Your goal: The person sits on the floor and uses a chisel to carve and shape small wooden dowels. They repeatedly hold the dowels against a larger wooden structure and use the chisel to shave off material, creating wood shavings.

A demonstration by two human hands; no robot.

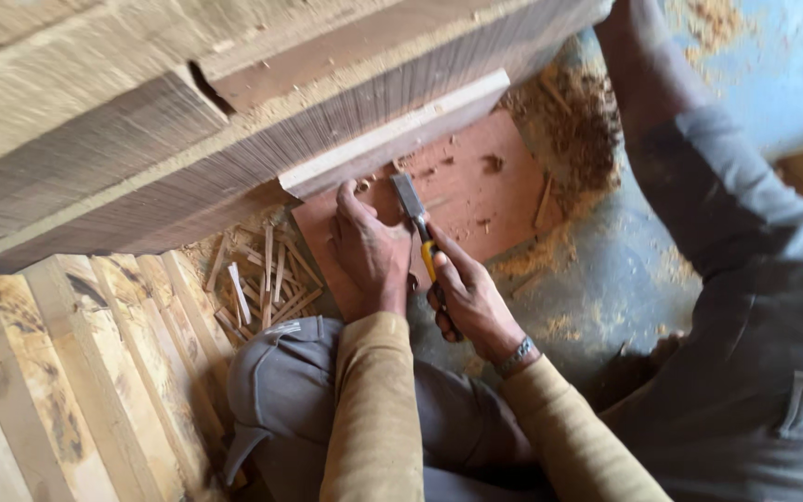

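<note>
My right hand [469,296] grips the yellow-and-black handle of a chisel [414,212]. Its flat steel blade points up and away toward a pale wooden board [392,138]. My left hand [370,249] lies flat on a reddish wooden piece [476,191], beside the blade, with the thumb touching the chisel. The blade tip rests on the reddish piece just under the pale board's edge. Both my arms wear tan sleeves, and a bracelet sits on my right wrist.
A large wooden frame of thick beams [123,130] fills the upper left. Pale planks [76,372] lie side by side at lower left, with small wood offcuts [262,274] scattered above them. Sawdust [573,121] covers the blue floor. Another person in grey [736,307] stands at the right.
</note>
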